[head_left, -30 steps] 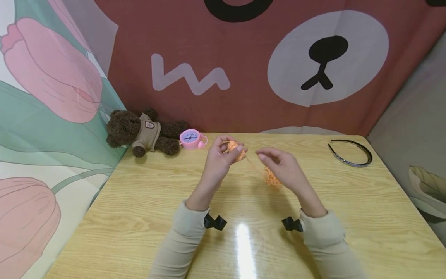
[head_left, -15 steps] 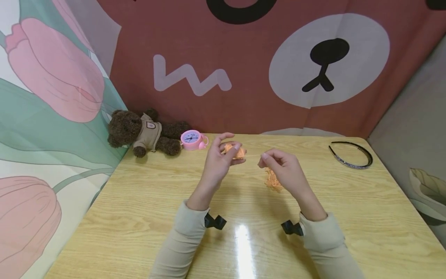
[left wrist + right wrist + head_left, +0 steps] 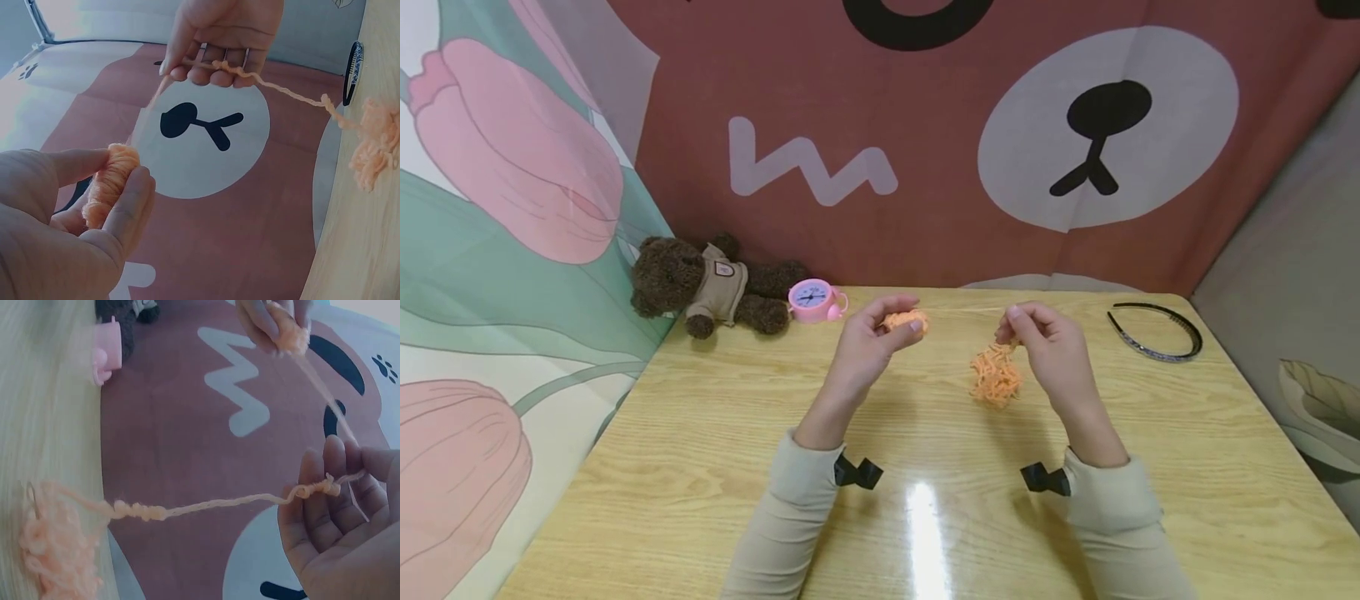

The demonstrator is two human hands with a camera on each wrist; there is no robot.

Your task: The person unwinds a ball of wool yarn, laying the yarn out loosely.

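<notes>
My left hand (image 3: 859,354) holds a small wound bundle of peach-orange yarn (image 3: 112,184) between thumb and fingers. To its right, my right hand (image 3: 1054,358) pinches the yarn strand (image 3: 231,501) between thumb and index finger. One stretch of strand runs taut between the hands. From the right hand the strand, knotted and crinkled in places, hangs to a loose, tangled yarn pile (image 3: 996,377) on the table. In the right wrist view, the strand crosses the right hand's curved fingers (image 3: 312,506). Both hands are raised above the table.
A pink alarm clock (image 3: 812,300) stands at the back left beside a brown teddy bear (image 3: 718,287) lying on its side. A black headband (image 3: 1157,332) lies at the back right. Printed cloth (image 3: 925,217) hangs behind the wooden table (image 3: 700,467).
My right hand has moved right and slightly up, away from the left hand, and the strand between them is longer. The loose pile is now less covered by the right hand.
</notes>
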